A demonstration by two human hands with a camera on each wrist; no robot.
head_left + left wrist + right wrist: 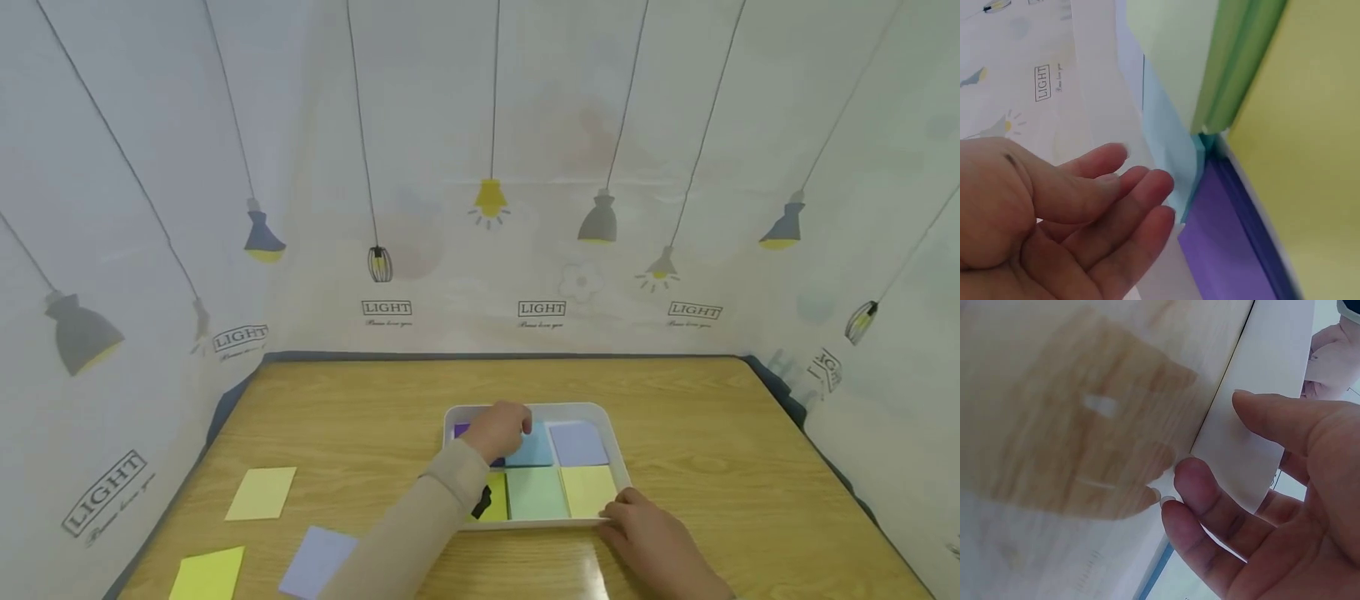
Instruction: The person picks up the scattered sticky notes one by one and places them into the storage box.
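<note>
A white tray [577, 410] holds sticky notes in two rows. Its back row has a purple pad [1222, 231], a light blue pad [531, 448] and a lavender pad [579, 443]. In front lie a yellow-green pad [497, 498], a light green pad [537, 493] and a pale yellow pad [588, 490]. My left hand [497, 430] hovers over the back row, its fingers loosely bent beside the light blue pad with nothing between them. At the tray's front right corner my right hand [656, 533] grips the wall, thumb against the white side in the right wrist view.
Left of the tray, loose on the wooden table [360, 417], lie a pale yellow note [261, 493], a bright yellow note [207, 575] and a lavender note [318, 562], the last partly behind my left sleeve [412, 533]. A lamp-patterned sheet [450, 317] encloses the table's back and sides.
</note>
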